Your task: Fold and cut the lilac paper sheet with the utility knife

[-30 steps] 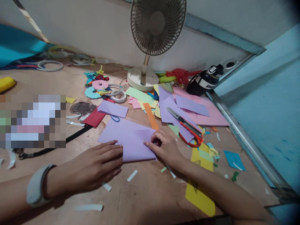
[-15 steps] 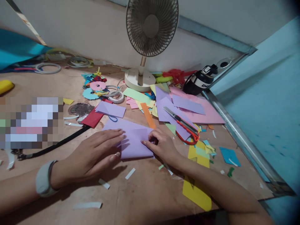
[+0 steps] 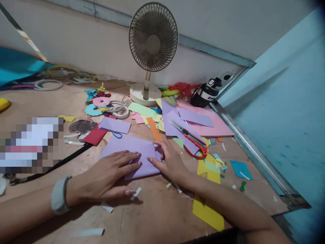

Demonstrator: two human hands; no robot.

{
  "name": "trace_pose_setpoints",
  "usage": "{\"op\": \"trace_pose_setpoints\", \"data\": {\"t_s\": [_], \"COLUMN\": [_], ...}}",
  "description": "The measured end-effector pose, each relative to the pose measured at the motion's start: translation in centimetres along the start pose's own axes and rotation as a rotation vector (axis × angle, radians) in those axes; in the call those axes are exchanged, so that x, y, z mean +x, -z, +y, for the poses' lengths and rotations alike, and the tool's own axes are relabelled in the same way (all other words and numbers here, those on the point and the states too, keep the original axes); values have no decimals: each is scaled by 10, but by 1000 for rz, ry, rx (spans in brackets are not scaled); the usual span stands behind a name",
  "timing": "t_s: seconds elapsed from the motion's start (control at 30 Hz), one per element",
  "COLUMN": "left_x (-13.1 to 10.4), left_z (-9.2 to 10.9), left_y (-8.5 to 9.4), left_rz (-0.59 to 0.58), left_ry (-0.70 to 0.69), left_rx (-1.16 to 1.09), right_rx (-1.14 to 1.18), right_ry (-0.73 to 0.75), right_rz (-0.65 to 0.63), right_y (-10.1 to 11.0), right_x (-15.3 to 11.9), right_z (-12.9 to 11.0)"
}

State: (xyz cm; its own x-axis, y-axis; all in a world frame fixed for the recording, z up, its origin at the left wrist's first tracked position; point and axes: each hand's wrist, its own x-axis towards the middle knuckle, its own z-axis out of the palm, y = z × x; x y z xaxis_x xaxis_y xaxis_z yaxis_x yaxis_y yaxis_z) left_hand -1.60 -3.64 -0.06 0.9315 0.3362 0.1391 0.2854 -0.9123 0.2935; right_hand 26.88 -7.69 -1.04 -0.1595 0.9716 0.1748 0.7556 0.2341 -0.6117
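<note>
A folded sheet of purple paper (image 3: 142,149) lies on the table, its lower part doubled over into a flap. My left hand (image 3: 109,176) rests flat on the sheet's left side, fingers stretched out and the thumb on the table below. At the right edge is my right hand (image 3: 171,161), thumb on the folded part and forefinger at the edge, with a gap between them; its other fingers curl underneath, partly hidden. Just beyond the sheet are a small blue loop (image 3: 117,135) and smaller purple pieces (image 3: 118,126).
A red-handled box cutter (image 3: 190,137) lies on purple and pink paper at the right. A fan (image 3: 146,93) and a black bottle (image 3: 206,93) stand at the back. Yellow paper (image 3: 208,211) lies under my right forearm. A blurred-out object (image 3: 33,142) is at the left.
The view has shifted, so the fan sits lower. My left hand has slid further onto the fold, its thumb moving down off the paper. My right thumb and forefinger have spread apart.
</note>
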Motion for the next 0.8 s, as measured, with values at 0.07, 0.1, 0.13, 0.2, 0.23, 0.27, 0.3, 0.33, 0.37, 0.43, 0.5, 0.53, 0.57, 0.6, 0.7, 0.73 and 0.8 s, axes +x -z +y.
{"op": "trace_pose_setpoints", "data": {"t_s": [0.07,0.1,0.13,0.2,0.23,0.27,0.3,0.33,0.37,0.43,0.5,0.53,0.57,0.6,0.7,0.73,0.8], "left_x": [1,2,2,3,3,4,5,6,8,11,13,14,14,14,12,12,11], "left_z": [0,1,1,0,0,0,0,-1,-1,-1,-1,0,0,1,2,2,2], "left_y": [1,1,1,1,1,1,1,2,2,3,3,3,2,1,-3,-3,-5], "left_rz": [9,10,9,9,12,22,37,55,73,100,112,114,117,121,115,112,110], "left_ry": [3,7,10,9,8,9,14,21,29,42,48,49,50,50,59,61,62], "left_rx": [-1,2,7,23,28,25,14,-4,-26,-64,-78,-78,-77,-74,-64,-62,-69], "right_rx": [-52,-81,-106,-147,-165,-179,-188,-189,-186,-174,-167,-164,-163,-165,-205,-227,-264], "right_ry": [72,108,138,172,180,184,181,173,161,152,219,285,361,432,573,599,641], "right_rz": [-2,-8,-10,2,11,17,18,14,9,17,44,49,41,21,-60,-70,-81], "right_y": [-1,-1,-1,-1,0,1,2,4,6,10,13,15,15,15,10,8,5], "right_x": [-2,-3,-3,-2,-1,0,1,3,4,5,3,0,-3,-7,-22,-26,-32], "right_z": [1,1,1,3,4,6,7,8,8,6,2,-1,-4,-7,-12,-12,-9]}}
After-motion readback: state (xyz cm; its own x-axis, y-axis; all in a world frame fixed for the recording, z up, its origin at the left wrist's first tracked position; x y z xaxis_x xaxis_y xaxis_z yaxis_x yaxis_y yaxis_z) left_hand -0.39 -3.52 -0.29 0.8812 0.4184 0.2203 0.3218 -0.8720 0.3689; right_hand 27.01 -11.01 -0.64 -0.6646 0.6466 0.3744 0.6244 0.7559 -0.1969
